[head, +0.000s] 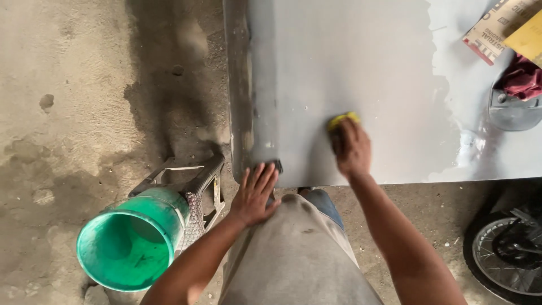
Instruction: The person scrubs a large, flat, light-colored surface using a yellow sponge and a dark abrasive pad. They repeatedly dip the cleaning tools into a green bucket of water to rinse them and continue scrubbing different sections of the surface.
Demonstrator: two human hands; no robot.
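A large grey metal panel (350,62) lies flat in front of me, its right part wet and glossy. My right hand (351,148) presses a yellow sanding block (342,119) onto the panel near its front edge. My left hand (254,194) rests with fingers spread at the panel's front left corner, against my thigh, holding nothing.
A green bucket (131,240) sits on a metal stand (199,186) at the left on the concrete floor. Sandpaper sheets (502,25), a red rag (522,79) and a grey dish (511,113) lie on the panel's far right. A motorcycle wheel (505,251) stands at lower right.
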